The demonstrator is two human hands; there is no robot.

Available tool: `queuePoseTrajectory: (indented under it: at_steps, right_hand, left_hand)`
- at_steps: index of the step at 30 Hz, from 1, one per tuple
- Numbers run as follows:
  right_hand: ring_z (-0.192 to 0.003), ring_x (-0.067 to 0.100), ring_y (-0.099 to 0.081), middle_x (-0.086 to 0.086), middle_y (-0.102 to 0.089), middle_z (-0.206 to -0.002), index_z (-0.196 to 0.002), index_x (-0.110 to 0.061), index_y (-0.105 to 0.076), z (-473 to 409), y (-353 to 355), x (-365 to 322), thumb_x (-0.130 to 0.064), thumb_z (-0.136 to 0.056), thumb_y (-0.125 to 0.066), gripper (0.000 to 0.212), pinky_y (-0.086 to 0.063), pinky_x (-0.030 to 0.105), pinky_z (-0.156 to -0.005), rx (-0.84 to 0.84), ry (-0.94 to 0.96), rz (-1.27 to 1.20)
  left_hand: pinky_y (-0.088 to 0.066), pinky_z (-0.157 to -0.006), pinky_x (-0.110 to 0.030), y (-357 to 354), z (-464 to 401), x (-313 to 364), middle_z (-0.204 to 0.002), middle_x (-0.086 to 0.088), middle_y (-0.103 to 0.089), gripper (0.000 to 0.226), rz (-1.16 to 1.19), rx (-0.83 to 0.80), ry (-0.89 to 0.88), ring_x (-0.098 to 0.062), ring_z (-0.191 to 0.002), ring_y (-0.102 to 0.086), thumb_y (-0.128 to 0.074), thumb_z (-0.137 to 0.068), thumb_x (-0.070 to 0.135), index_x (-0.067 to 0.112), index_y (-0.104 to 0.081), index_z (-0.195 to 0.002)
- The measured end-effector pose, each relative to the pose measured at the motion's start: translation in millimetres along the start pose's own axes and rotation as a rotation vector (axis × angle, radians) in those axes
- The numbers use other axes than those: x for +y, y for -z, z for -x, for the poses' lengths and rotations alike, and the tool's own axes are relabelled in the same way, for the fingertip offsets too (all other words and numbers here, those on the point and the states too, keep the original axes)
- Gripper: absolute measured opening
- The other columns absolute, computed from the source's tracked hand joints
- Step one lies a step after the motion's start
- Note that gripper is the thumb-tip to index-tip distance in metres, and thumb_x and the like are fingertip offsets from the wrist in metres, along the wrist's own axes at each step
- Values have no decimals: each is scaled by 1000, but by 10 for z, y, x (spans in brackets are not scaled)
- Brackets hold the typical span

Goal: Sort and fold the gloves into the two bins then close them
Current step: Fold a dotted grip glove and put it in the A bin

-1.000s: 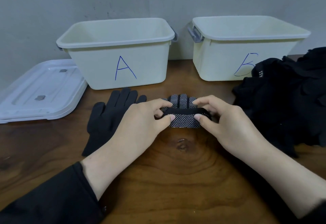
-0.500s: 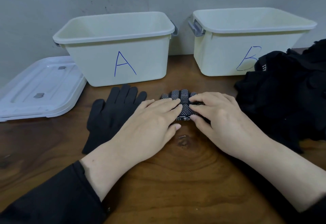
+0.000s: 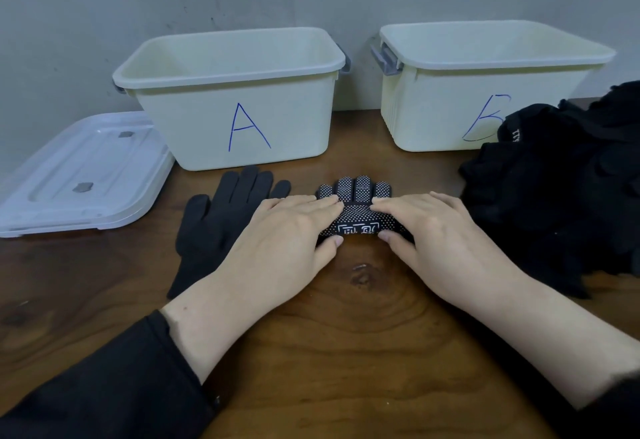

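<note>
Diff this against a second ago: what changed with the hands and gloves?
Both hands, left and right, went from pinching the dotted glove's cuff to pressing flat on it; the cuff is now folded over, printed label up. The plain black glove, glove pile, bin A, bin B and lid stayed put.

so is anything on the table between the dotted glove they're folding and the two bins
Nothing visible. Both hands, left and right, press the dotted glove. Bare table runs from it to bin A and bin B. The plain glove lies off to its left.
</note>
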State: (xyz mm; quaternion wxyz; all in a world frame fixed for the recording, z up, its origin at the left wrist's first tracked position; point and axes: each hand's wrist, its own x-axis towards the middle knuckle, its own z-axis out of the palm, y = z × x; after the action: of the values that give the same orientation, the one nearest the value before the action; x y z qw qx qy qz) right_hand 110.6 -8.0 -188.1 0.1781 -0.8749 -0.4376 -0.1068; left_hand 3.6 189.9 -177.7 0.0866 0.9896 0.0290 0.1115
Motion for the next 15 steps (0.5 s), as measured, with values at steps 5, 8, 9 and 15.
queuePoseTrajectory:
  at_steps: [5, 8, 9, 15]
  right_hand:
    - [-118, 14, -59, -8, -69, -116, -124, -25, -65, -16, 83, -32, -25, -96, -65, 28, -35, 45, -112, 10, 12, -15]
    - [-118, 11, -55, -13, -66, -115, -126, -28, -62, -8, 166, -8, -29, -99, -60, 26, -27, 39, -115, -42, 14, -43]
    - [-116, 9, -54, -15, -64, -112, -126, -29, -61, -2, 188, -8, -30, -100, -58, 26, -26, 37, -115, -55, 18, -53]
    - [-94, 4, -41, -17, -61, -102, -123, -41, -54, 48, 306, -82, -40, -100, -51, 23, -32, 22, -94, -120, -14, -182]
  left_hand:
    - [-26, -110, -31, 6, -15, -2, -144, 14, -52, 50, 55, 38, -1, -9, -133, -42, -59, -96, 38, 32, -48, -145]
    - [-34, -105, -35, 34, -6, 51, -131, 12, -62, 42, 44, 62, -23, -12, -122, -50, -60, -95, 33, 32, -56, -137]
    - [-36, -102, -36, 51, 5, 72, -123, 12, -65, 38, 45, 75, -27, -13, -116, -52, -59, -96, 32, 31, -58, -134]
    - [-33, -92, -28, 170, 79, 100, -84, 16, -50, 27, 112, 104, -20, -9, -89, -46, -49, -100, 34, 30, -59, -125]
